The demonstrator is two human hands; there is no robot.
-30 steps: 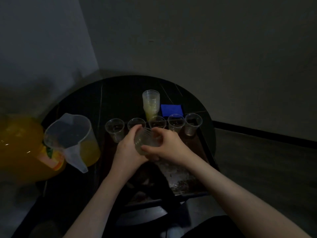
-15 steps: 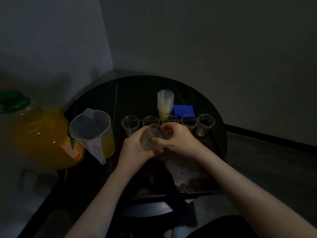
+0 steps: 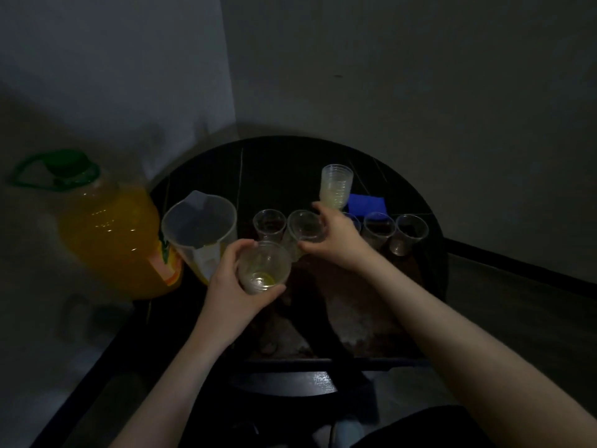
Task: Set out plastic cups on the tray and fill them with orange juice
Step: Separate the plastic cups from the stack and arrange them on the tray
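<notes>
Head view: left hand (image 3: 231, 287) grips a clear cup (image 3: 263, 268) with a little juice at the bottom, held above the tray (image 3: 361, 331) near edge. Right hand (image 3: 336, 236) pinches the rim of another cup (image 3: 305, 226) in the row on the tray. Jug (image 3: 200, 234) and juice bottle (image 3: 109, 234) sit left on the desk (image 3: 284, 166); cup stack (image 3: 336, 185) behind the row.

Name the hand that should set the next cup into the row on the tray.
Right. The right hand already holds a single cup at the row on the tray. The left hand holds its cups nearer the person, beside the jug.
</notes>
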